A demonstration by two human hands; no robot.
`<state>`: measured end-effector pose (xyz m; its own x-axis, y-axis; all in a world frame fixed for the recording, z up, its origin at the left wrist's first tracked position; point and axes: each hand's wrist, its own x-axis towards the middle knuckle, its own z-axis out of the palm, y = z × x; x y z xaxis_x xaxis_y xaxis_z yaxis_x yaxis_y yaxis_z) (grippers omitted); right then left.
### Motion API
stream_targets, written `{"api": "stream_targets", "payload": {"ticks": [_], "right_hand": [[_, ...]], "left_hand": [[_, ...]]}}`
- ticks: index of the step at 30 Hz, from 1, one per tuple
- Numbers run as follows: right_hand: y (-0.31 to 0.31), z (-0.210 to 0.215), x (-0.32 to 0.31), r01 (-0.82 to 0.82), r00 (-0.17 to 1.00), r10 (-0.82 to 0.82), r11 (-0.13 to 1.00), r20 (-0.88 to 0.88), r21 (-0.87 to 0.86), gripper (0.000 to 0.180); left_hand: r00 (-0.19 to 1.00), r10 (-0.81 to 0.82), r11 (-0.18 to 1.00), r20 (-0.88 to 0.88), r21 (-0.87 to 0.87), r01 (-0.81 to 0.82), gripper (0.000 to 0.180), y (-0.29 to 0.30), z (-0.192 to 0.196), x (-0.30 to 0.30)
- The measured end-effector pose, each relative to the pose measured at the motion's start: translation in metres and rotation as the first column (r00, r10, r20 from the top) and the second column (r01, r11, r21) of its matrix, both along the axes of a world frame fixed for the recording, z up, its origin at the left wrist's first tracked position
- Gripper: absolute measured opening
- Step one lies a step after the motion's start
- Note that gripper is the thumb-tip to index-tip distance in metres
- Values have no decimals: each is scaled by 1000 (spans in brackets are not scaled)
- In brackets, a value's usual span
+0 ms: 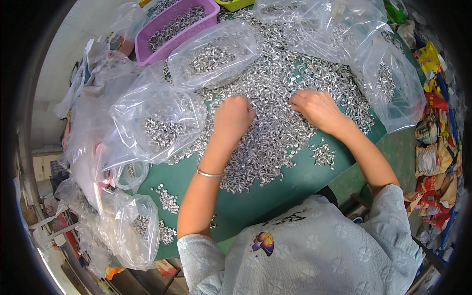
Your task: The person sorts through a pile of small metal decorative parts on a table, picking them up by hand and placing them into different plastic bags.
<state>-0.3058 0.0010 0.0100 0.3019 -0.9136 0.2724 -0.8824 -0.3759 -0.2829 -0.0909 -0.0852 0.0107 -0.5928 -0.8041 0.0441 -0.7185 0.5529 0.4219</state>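
Note:
A wide heap of small, shiny, curved metal pieces [265, 147] covers the middle of the green table [314, 182]. Over the left part of this heap, my left hand [233, 118] is closed, its fingers curled in; what they hold is hidden. My right hand [318, 110] reaches in from the right, thumb and fingertips pinched together at the surface of the heap. Whatever sits between those fingertips is too small to make out. A bracelet [210, 173] circles my left wrist.
Open clear plastic bags of metal pieces lie left [164, 130], behind [211, 56] and right [388, 88]. A purple basin [142, 49] of pieces stands at the back left. Small block-like bits [167, 201] lie near the left edge. Colourful packages [432, 152] are stacked at the right.

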Motion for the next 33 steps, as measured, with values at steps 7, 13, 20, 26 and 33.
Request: {"api": "stream_targets", "payload": {"ticks": [7, 13, 20, 26, 33], "right_hand": [[1, 0, -22, -367, -177, -446, 857, 877, 362, 13], [11, 9, -31, -209, -28, -622, 769, 783, 604, 17], [22, -12, 2, 277, 954, -271, 961, 130, -26, 15], [24, -6, -6, 253, 832, -332, 940, 444, 229, 11], [21, -6, -24, -304, -156, -565, 808, 810, 505, 11]], "left_hand": [[969, 117, 975, -216, 211, -71, 12, -2, 0, 5], [594, 546, 623, -591, 760, 184, 10, -16, -6, 27], [210, 793, 376, -572, 731, 570, 8, 5, 3, 25], [698, 513, 737, -500, 674, -59, 15, 20, 5, 26], [605, 636, 460, -480, 865, 202, 24, 29, 17, 21]]}}
